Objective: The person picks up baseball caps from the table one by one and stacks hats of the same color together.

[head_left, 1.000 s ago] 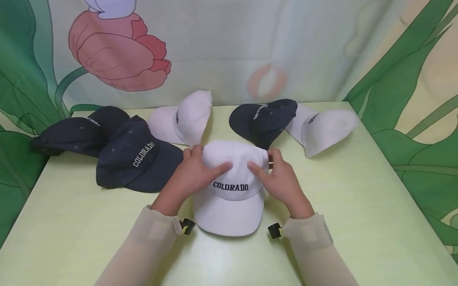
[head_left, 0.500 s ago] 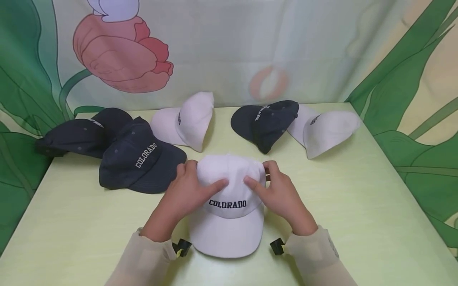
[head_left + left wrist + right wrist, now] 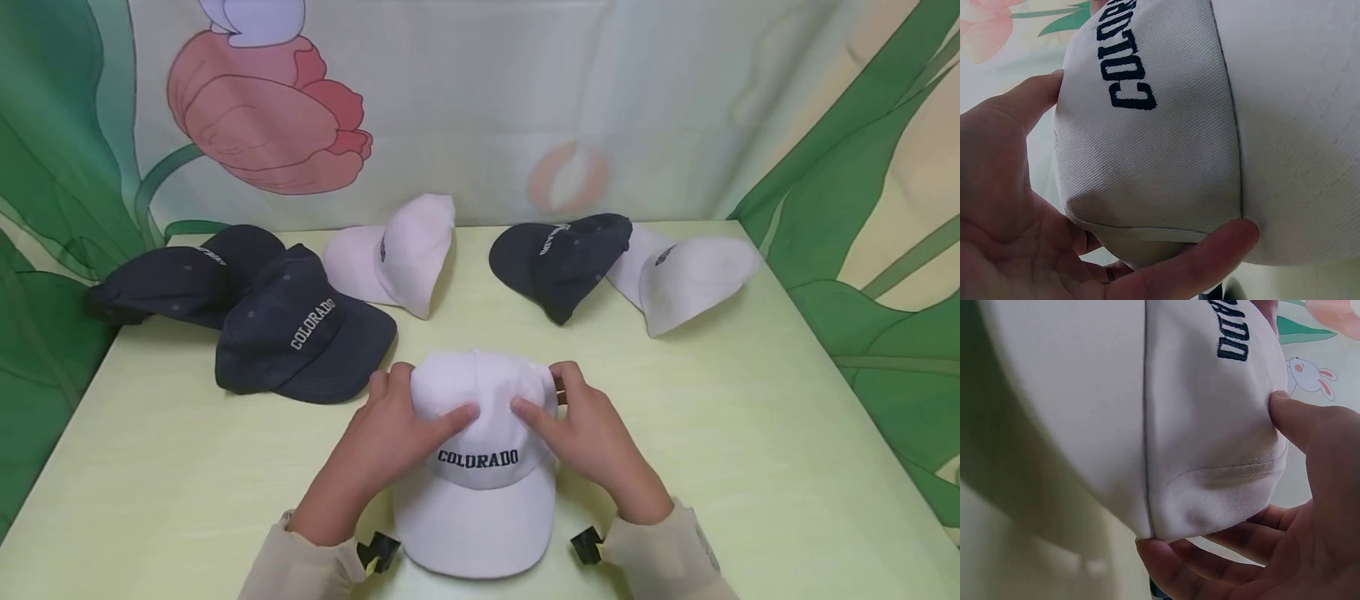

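A white baseball cap [image 3: 480, 525] with dark COLORADO lettering sits at the front middle of the table, its brim toward me. My left hand [image 3: 393, 437] grips the crown's left side, thumb on the front panel and fingers round the edge. On the opposite side my right hand [image 3: 596, 437] holds the crown the same way. In the left wrist view, a fingertip of the left hand [image 3: 1010, 206] reaches the seam where brim [image 3: 1297, 125] and crown meet. The right wrist view has the right hand [image 3: 1329, 506] with its fingers under the crown's lower edge.
Two dark caps, one at the far left [image 3: 165, 283] and one nearer [image 3: 300, 333], overlap on the table [image 3: 750, 433]. Behind them lies a pale pinkish cap [image 3: 412, 254]. At the back right a dark cap [image 3: 562, 262] overlaps a white one [image 3: 690, 279]. A printed curtain [image 3: 465, 108] hangs behind.
Both hands have drawn the white cap toward me, down the head view and away from the back caps. Their grip looks the same. The other caps stay in place.
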The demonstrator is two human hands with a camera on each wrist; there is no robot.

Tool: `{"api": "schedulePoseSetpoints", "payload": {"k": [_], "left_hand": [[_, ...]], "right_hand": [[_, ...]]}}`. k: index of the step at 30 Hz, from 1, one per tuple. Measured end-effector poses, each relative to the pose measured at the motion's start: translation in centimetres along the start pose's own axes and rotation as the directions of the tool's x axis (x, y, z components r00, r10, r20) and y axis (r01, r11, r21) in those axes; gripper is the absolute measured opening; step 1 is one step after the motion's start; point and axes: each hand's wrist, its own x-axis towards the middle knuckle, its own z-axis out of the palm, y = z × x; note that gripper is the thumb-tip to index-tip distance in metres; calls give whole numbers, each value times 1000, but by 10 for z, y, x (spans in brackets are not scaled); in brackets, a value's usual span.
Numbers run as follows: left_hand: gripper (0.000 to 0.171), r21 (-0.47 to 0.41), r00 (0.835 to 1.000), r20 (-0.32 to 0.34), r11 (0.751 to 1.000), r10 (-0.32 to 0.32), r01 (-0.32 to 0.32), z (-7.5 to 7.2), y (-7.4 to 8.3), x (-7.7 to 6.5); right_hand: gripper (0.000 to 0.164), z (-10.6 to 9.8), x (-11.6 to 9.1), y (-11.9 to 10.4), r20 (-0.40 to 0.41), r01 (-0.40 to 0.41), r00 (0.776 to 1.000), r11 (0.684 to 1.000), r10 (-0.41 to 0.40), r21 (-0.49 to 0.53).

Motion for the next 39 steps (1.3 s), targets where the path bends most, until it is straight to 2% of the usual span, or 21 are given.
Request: {"api": "schedulePoseSetpoints", "payload": {"k": [10, 20, 30, 39], "left_hand": [[108, 24, 1000, -7, 1000, 8, -8, 8, 1, -6], [106, 27, 1000, -5, 1000, 14, -13, 12, -7, -1], [108, 30, 1000, -2, 999, -15, 15, 12, -12, -2], [108, 21, 1000, -6, 1000, -13, 13, 15, -13, -3]], "right_hand": [[65, 2, -7, 7, -3, 34, 999, 999, -34, -12], [73, 9, -1, 12, 29, 4, 1000, 1000, -3, -8], [72, 14, -2, 12, 34, -5, 999, 1000, 5, 9], [72, 16, -4, 15, 33, -8, 999, 1000, 7, 12]]}}
